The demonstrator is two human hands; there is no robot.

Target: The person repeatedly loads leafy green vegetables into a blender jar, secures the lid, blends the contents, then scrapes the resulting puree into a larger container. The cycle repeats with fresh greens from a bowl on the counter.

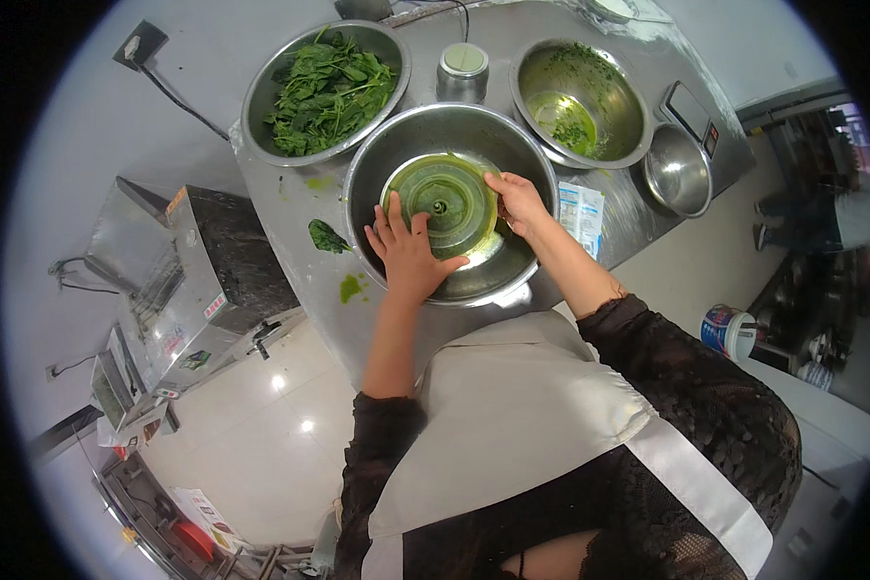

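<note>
A clear round food-processor bowl (449, 230), tinted green and with a small post at its centre, sits inside a large steel basin (452, 110). My right hand (518, 201) grips its right rim, thumb on top and fingers partly hidden below. Spread over the bowl's lower left side is my left hand (409, 250), fingers apart. One of its fingers reaches over the inside and the thumb points right along the near rim; how firmly it touches is unclear. Behind the basin stands a silver appliance motor unit (464, 72) with a green top.
Leafy greens (330, 98) fill a steel bowl (250, 119) at back left. Another steel bowl (641, 127) holds green liquid and chopped bits. A digital scale (689, 109), small bowl (678, 174), printed packet (581, 214) and loose leaf (326, 236) lie on the steel table (297, 199).
</note>
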